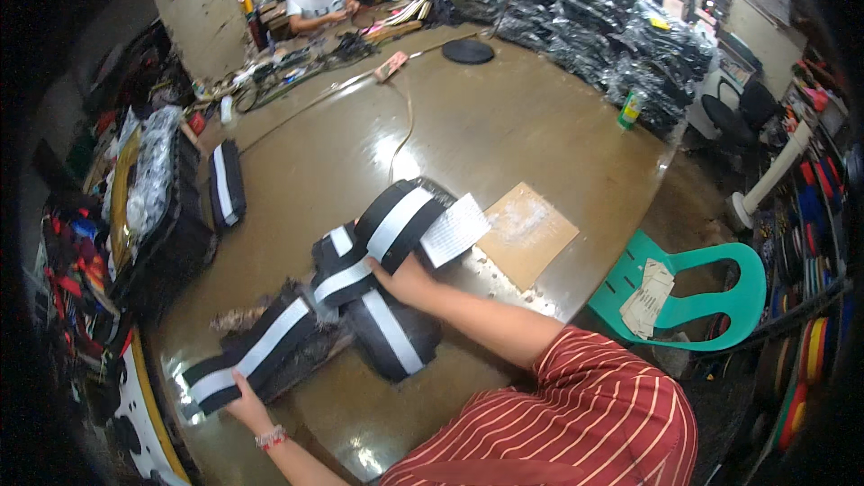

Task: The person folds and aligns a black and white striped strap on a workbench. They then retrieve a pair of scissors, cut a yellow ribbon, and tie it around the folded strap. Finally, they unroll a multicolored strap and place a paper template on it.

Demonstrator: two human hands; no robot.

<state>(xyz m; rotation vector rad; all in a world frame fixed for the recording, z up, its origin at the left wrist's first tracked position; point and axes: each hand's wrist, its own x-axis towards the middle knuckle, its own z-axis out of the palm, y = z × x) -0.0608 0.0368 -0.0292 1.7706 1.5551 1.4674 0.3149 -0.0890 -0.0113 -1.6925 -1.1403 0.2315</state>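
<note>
We note two bare hands at work over a glossy brown counter (315, 130). Left hand (250, 411), low on the left: thumb laid on the pale stripe of a black band (270, 342), fingers tucked under its edge; a closed pinch near the band's lower end. Beaded bracelet (270, 437) on that wrist.

Right hand (396, 277), farther up the counter: reaches in beneath a black coil (396, 223) with the same pale stripe, thumb against striped material. Most of its fingers are covered, so we cannot tell how far they are closed or how firmly they hold.

The band slants up from the left hand toward the pile near the right; whether it runs on unbroken we cannot make out. Just below the right hand lies a striped bundle (393, 333). A white printed card (457, 230) sits beside the coil, and right of that a sheet of brown cardboard (531, 236), pale smears on its face.

Farther out: another striped roll (227, 183) at the counter's left, a black disc (468, 51) toward the far edge, plastic-wrapped stacks (585, 22) beyond. Green chair (751, 292) at right, paper slips (648, 299) on its seat. Across from us, a seated person (317, 2).
</note>
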